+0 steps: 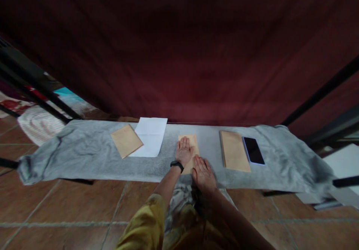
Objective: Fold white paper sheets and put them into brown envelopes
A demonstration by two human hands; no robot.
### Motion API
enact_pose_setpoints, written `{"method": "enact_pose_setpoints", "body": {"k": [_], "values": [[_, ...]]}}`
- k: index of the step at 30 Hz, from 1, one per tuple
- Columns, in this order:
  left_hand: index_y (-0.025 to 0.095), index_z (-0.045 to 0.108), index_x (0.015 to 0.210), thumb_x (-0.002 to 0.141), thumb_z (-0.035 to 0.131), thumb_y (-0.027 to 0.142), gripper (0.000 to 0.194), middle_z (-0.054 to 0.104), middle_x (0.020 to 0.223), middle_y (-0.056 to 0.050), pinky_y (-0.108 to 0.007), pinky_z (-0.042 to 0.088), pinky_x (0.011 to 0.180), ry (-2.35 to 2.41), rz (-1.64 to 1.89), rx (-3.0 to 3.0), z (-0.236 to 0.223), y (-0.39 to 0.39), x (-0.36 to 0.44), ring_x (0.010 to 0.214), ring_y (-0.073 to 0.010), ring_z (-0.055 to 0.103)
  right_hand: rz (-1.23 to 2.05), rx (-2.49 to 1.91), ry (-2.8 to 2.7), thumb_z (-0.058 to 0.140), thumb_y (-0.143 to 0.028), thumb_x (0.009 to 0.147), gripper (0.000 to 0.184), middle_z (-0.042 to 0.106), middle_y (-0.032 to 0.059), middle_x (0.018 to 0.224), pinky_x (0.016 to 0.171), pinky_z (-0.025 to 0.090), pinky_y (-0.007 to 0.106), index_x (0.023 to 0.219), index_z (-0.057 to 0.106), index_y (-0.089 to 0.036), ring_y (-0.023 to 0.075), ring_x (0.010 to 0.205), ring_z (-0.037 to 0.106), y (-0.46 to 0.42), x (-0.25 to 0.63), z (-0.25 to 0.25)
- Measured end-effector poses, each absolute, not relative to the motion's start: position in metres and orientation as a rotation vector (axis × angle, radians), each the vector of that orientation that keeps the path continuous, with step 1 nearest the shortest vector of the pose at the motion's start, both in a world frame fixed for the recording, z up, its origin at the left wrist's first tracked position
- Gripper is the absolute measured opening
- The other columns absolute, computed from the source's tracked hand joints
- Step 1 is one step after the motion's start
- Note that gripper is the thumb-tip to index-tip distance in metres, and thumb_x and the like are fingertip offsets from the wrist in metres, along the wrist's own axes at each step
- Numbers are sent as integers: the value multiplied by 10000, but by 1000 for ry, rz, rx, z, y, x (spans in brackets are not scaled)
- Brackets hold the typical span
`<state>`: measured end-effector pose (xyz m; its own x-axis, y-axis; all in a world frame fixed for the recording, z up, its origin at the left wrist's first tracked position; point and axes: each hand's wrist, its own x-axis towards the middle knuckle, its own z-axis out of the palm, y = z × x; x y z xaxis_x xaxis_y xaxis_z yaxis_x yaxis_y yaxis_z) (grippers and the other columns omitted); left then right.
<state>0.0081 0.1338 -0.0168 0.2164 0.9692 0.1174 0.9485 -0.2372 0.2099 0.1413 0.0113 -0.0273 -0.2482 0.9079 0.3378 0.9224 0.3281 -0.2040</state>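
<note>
While dark red fabric point(196, 55) is hanging beyond, grey cloth point(95, 167) is bearing white sheet point(150, 137), tan stack point(235, 151) and, between them, narrow tan paper point(193, 142). Left hand point(184, 152), open, is pressing it; right hand point(204, 173), apparently flat, ungripping, is touching its edge.

Matt brown paper point(188, 141) lies on rumpled grey cloth point(89, 151).

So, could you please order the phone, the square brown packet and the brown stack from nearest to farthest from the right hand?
1. Brown stack, just to the right of the right hand.
2. Phone, further right, beyond the stack.
3. Square brown packet, off to the left, past the left hand.
</note>
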Motion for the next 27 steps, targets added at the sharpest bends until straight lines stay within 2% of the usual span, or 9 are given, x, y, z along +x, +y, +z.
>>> {"method": "enact_pose_setpoints", "body": {"k": [5, 8, 11, 14, 18, 27], "values": [[91, 243, 1609, 1041, 235, 413, 653, 302, 1655, -171, -515, 210, 1261, 1920, 360, 2379, -18, 109, -6, 1556, -282, 235, -41, -1592, -2206, 378, -282, 1041, 535, 489, 128, 1544, 1251, 252, 485, 1547, 429, -117, 259, 1431, 473, 11, 142, -29], [98, 277, 1601, 1048, 236, 403, 633, 290, 1663, -153, -499, 209, 1266, 1912, 323, 2413, -18, 85, -13, 1559, -271, 230, -23, -1585, -2226, 355, -281, 1048, 538, 457, 135, 1566, 1251, 249, 488, 1551, 415, -99, 262, 1444, 453, 10, 144, -29], [162, 329, 1590, 1054, 252, 402, 592, 317, 1659, -122, -522, 227, 1259, 1864, 345, 2471, -17, 61, -19, 1552, -271, 253, 0, -1595, -2244, 333, -271, 1049, 543, 438, 138, 1577, 1251, 242, 498, 1560, 396, -97, 265, 1451, 440, 9, 145, -29], [225, 360, 1579, 1062, 287, 415, 556, 346, 1653, -79, -509, 225, 1264, 1708, 350, 2592, -13, 39, -27, 1545, -252, 274, 11, -1607, -2262, 320, -278, 1052, 545, 415, 141, 1590, 1248, 238, 507, 1558, 399, -93, 276, 1460, 425, 9, 146, -29], [281, 319, 1590, 1068, 320, 428, 542, 320, 1669, -20, -463, 175, 1285, 1370, 290, 2779, -3, 18, -40, 1554, -199, 245, 16, -1615, -2282, 314, -278, 1053, 544, 401, 146, 1600, 1237, 245, 513, 1550, 409, -82, 290, 1471, 402, 9, 147, -30], [247, 302, 1596, 1038, 414, 507, 626, 271, 1681, -83, -452, 175, 1278, 1253, 216, 2813, 6, 6, -49, 1563, -214, 218, 14, -1487, -2392, 341, -269, 1057, 519, 461, 126, 1573, 1230, 245, 516, 1554, 418, -140, 272, 1451, 433, -11, 164, -25]]}}
